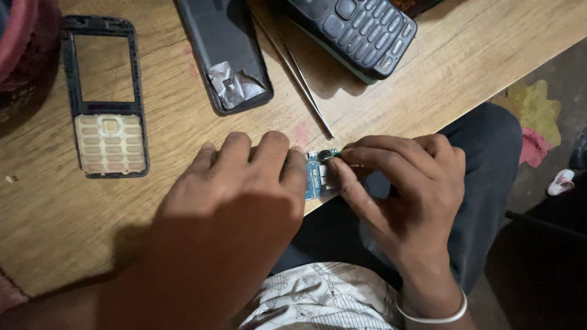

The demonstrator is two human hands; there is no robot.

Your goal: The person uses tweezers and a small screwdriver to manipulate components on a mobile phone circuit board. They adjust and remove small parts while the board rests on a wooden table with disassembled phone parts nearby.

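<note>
You hold a small blue circuit board (317, 174) at the near edge of the wooden table (183, 201), just where the tabletop gives way to your lap. Your left hand (235, 189) lies palm-down over the board's left part, fingers curled close together and pressed on it. Your right hand (403, 195) meets it from the right: thumb and forefinger pinch the board's right edge, the other fingers folded behind. A pale bangle (435, 315) sits on that wrist.

Judging from the layout, the phone is already stripped down. The front frame with its pale keypad mat (109, 104) lies face-up near the far left corner, empty where the screen would sit. A dark back cover (223, 52) with a crumpled foil patch rests beside it, towards the far edge. Thin metal tweezers (302, 85) lie diagonally between that cover and your hands, untouched. A second, whole keypad phone (358, 30) sits at the far edge, apart from the rest.

The board is out of its shell; what is being done to it under your fingers is hidden. Nothing looks reassembled yet.
</note>
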